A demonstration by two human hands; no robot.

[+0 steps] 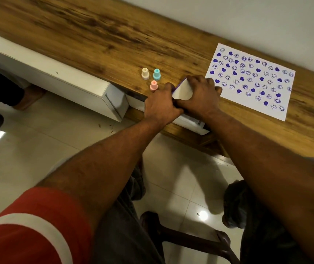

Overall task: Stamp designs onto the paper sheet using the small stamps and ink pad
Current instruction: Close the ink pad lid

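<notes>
I have both hands on the ink pad (182, 90), which sits at the near edge of the tabletop (95, 35). My left hand (160, 106) steadies its near left side while my right hand (199, 92) wraps over the white lid, fingers (194, 79) curled onto its far edge; the lid stands tilted, a purple strip showing beneath. Whether I am opening or closing it, I cannot tell. Left of the pad, three stamps stand upright, parked within reach: pink (153, 85) nearest, teal (156, 74) and cream (145, 73) behind. Right of the pad lies the paper sheet (251, 80), already crowded with purple hearts and faces.
</notes>
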